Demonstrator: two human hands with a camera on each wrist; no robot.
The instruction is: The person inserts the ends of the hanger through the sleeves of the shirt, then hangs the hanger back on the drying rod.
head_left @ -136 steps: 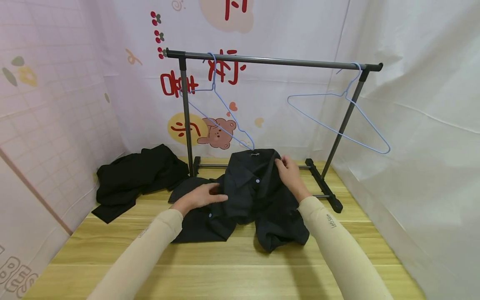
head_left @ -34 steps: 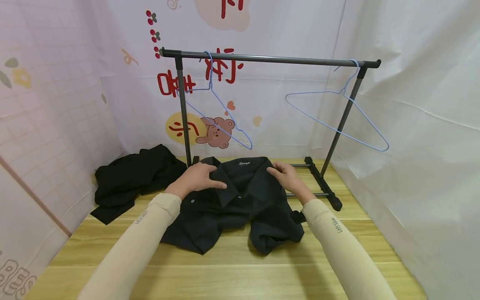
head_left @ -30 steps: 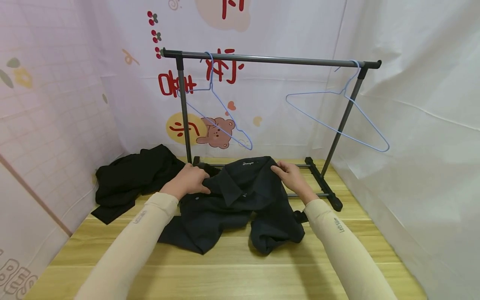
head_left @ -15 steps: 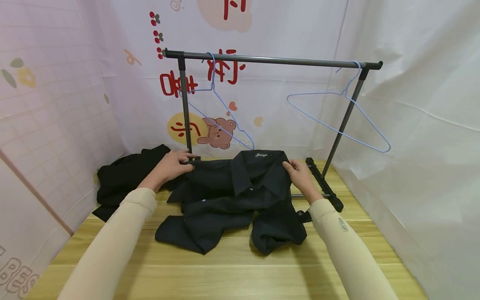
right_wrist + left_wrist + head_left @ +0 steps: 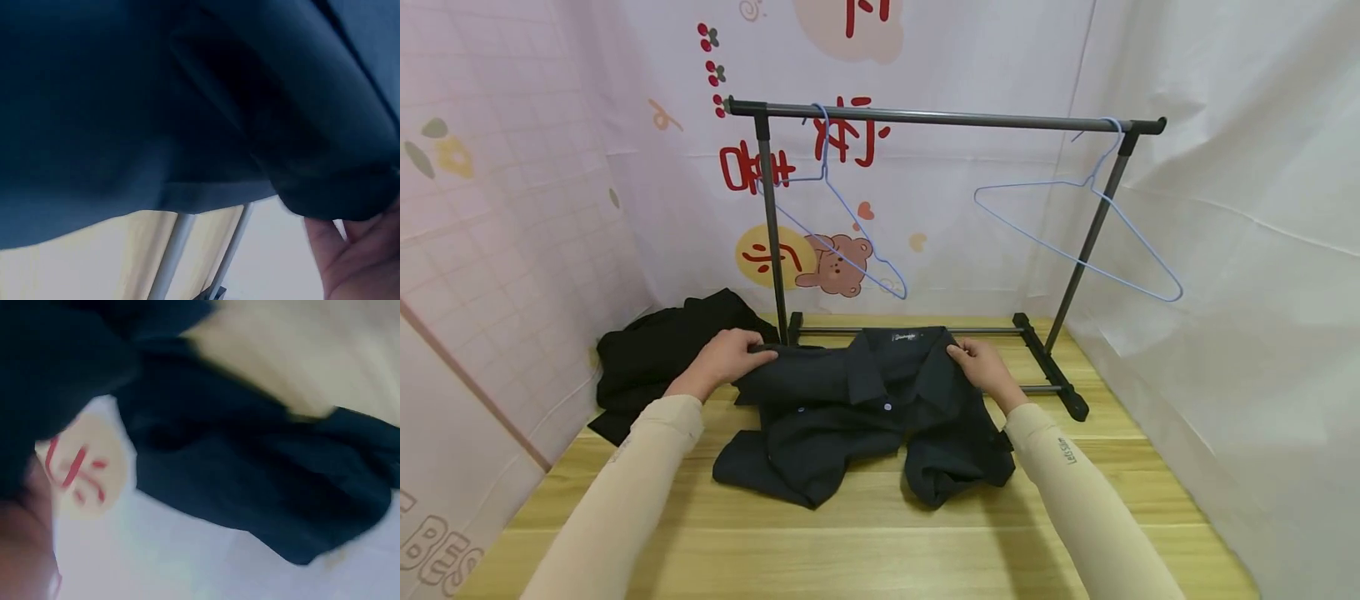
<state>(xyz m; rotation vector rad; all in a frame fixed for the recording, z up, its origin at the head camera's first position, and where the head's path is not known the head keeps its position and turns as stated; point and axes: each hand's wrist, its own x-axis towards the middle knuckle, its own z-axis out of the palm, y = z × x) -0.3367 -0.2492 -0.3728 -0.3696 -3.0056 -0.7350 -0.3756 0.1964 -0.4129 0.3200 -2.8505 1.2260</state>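
Note:
A black button-up shirt (image 5: 827, 425) lies bunched in front of the rack, its collar and inner label facing up in the head view. My left hand (image 5: 730, 358) pinches the cloth at the shirt's left shoulder. On the other side my right hand (image 5: 981, 365) pinches it beside the collar. Dark cloth fills much of the right wrist view, with the right hand's fingertips (image 5: 328, 234) at its lower edge. In the blurred left wrist view, part of the left hand (image 5: 28, 544) shows below a dark fold.
A second black garment (image 5: 658, 342) lies heaped at the left on the wooden table (image 5: 865, 550). Behind the shirt stands a dark metal rack (image 5: 955, 119) with two blue wire hangers, one at the left (image 5: 850, 212) and one at the right (image 5: 1138, 233). Printed curtains enclose the table.
My left hand has moved left from the collar to the shirt's shoulder, spreading the cloth. Over the last half second both hands have lowered the collar toward the table.

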